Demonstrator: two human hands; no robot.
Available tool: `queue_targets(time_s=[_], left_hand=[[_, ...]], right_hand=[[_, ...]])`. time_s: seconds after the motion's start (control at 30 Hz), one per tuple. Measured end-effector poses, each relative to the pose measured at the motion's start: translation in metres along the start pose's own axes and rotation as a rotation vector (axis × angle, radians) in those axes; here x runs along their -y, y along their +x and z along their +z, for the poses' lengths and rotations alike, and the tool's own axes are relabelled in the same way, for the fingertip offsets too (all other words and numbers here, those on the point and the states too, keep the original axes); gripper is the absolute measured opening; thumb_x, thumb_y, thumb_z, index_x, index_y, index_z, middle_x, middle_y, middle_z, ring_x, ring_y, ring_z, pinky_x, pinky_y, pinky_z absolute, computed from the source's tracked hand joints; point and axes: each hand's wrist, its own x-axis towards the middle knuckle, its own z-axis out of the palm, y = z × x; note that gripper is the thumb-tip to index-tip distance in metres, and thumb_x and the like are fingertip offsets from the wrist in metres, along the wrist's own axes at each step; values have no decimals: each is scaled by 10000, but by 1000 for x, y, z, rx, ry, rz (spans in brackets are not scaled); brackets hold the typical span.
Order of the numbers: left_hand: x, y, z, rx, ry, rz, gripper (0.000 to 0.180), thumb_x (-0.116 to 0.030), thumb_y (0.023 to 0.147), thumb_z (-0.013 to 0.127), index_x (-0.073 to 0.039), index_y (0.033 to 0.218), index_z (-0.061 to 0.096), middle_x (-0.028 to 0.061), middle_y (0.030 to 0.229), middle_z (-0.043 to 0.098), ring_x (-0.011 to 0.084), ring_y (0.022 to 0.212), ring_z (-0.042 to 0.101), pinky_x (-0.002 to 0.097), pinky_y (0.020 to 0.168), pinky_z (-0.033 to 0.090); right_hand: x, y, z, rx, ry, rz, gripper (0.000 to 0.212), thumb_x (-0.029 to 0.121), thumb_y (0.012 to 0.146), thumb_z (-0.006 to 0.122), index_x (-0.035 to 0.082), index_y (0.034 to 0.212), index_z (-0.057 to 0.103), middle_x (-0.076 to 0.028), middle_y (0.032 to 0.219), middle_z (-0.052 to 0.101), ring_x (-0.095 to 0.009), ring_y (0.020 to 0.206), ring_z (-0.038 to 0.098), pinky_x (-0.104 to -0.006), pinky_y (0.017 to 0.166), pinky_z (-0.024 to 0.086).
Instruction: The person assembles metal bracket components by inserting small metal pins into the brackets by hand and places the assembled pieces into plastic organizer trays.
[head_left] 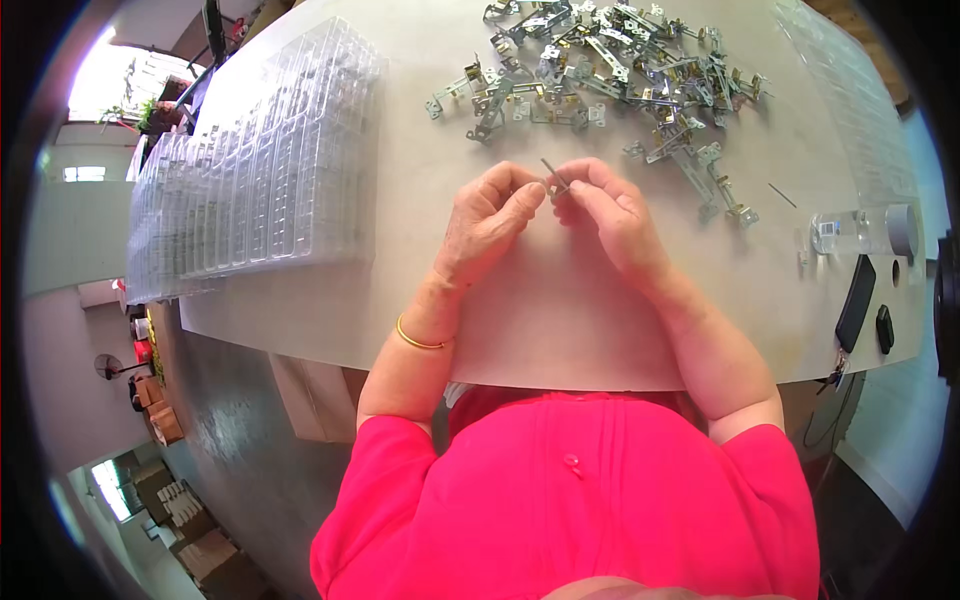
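My left hand (pixel 490 220) and my right hand (pixel 618 212) meet over the table in front of my chest, fingertips almost touching. A thin grey metal pin (pixel 549 167) sticks up from between them; the right thumb and fingers pinch it. A small metal part seems to sit at its lower end, mostly covered by the fingers. My left thumb and forefinger are pressed together beside it; what they hold is hidden. Beyond both hands lies a heap of small metal brackets (pixel 600 60) with brass-coloured bits, several of them spread toward the right.
Stacked clear plastic trays (pixel 290 170) stand at the left of the pale table (pixel 420 330). More clear trays (pixel 840 90) lie far right. Nearer on the right are a loose thin rod (pixel 782 195), a clear bottle (pixel 850 232), a black phone (pixel 856 303) and a black fob (pixel 885 330).
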Motion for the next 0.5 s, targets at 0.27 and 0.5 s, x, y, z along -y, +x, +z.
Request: queue_targets(time_s=[0.27, 0.5], left_hand=[[0, 0, 0, 188, 12, 37, 177, -188, 995, 637, -14, 1019, 660, -47, 771, 546, 21, 656, 438, 194, 570, 353], [-3, 1, -3, 178, -95, -123, 186, -204, 1002, 617, -25, 1019, 665, -39, 747, 548, 26, 587, 430, 192, 514, 337]], right_hand=[[0, 8, -7, 4, -62, -61, 163, 185, 1024, 570, 36, 999, 632, -14, 934, 647, -101, 860, 590, -257, 832, 490], [-6, 8, -4, -108, 78, -180, 169, 196, 1044, 557, 35, 1063, 603, -29, 1009, 647, -110, 938, 602, -282, 884, 500]])
